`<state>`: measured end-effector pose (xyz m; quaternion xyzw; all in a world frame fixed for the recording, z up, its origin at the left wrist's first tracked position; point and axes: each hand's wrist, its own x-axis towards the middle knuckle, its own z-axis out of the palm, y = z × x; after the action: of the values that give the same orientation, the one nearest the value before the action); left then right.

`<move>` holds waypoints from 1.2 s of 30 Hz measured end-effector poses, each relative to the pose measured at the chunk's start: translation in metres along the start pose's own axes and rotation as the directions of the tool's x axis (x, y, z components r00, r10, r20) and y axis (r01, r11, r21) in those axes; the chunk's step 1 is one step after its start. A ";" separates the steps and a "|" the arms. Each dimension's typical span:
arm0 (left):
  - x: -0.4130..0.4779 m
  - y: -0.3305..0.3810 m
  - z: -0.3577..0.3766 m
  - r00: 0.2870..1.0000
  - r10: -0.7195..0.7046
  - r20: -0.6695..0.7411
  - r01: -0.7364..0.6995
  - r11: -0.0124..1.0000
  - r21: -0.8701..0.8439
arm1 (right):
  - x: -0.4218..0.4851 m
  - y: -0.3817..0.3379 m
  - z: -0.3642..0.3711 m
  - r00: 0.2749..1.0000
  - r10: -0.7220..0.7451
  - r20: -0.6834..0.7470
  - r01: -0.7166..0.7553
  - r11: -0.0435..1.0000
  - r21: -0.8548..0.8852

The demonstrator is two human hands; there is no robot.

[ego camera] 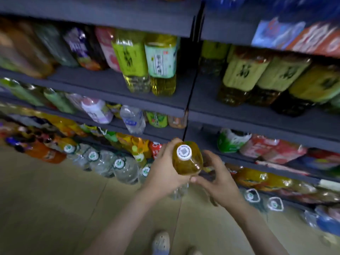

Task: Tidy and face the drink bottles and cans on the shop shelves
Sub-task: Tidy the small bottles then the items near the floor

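A yellow tea bottle point(187, 161) with a white cap is held upright in front of the shelves, seen from above. My left hand point(163, 170) grips its left side, fingers curled round it. From the right, my right hand point(215, 175) reaches the same bottle, its thumb touching the bottle's base and its fingers spread loosely beside it. On the shelf above stand two more tea bottles, one with a yellow-green label point(132, 59) and one with a pale green label point(161, 61).
Dark grey shelves point(114, 83) carry rows of bottles: olive-labelled tea point(244, 74) at right, a water bottle point(133, 119) lower down, large water bottles point(121, 168) on the floor row. Tan floor point(55, 199) lies below, with my shoe point(161, 242) near the bottom edge.
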<state>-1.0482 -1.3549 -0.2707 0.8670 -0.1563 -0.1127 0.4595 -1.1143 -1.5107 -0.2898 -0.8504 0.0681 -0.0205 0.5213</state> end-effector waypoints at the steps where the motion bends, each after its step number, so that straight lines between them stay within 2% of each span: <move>1: 0.008 0.014 -0.009 0.999 0.034 -0.015 -0.034 0.999 0.012 | 0.006 -0.008 -0.006 1.000 -0.008 -0.004 0.008 1.000 0.001; 5: 0.041 0.056 -0.038 0.982 0.158 -0.107 -0.156 0.987 0.027 | 0.036 -0.031 -0.019 0.996 -0.074 -0.048 0.072 0.997 -0.039; 7: 0.058 0.068 -0.044 0.969 0.213 -0.125 -0.212 0.977 0.021 | 0.051 -0.032 -0.012 0.976 -0.159 -0.149 0.140 0.982 -0.128; 10: 0.083 0.083 -0.043 0.960 0.270 -0.070 -0.269 0.963 0.017 | 0.073 -0.030 0.002 0.881 -0.225 -0.416 0.168 0.971 -0.171; 13: 0.106 0.088 -0.047 0.947 0.317 -0.059 -0.318 0.948 -0.002 | 0.091 -0.031 0.007 0.793 -0.259 -0.551 0.190 0.965 -0.181; 18: 0.128 0.088 -0.050 0.921 0.381 -0.086 -0.385 0.922 -0.040 | 0.116 -0.028 0.007 0.761 -0.274 -0.589 0.224 0.962 -0.158; 25: 0.163 0.073 -0.036 0.896 0.418 -0.149 -0.443 0.867 -0.227 | 0.147 -0.020 0.004 0.632 -0.407 -0.660 0.251 0.913 -0.323; 30: 0.193 0.058 -0.022 0.866 0.475 -0.159 -0.500 0.803 -0.323 | 0.174 -0.008 0.005 0.603 -0.446 -0.661 0.265 0.894 -0.361; 33: 0.209 0.038 -0.004 0.857 0.505 -0.100 -0.511 0.808 -0.293 | 0.189 -0.008 0.000 0.542 -0.456 -0.706 0.209 0.887 -0.413; 36: 0.224 0.021 0.015 0.875 0.463 -0.139 -0.482 0.812 -0.330 | 0.201 -0.011 -0.008 0.501 -0.462 -0.732 0.112 0.873 -0.474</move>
<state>-0.8495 -1.4611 -0.2732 0.7061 -0.3316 0.0014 0.6256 -0.9152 -1.5401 -0.2834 -0.8185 0.1620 -0.4924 0.2476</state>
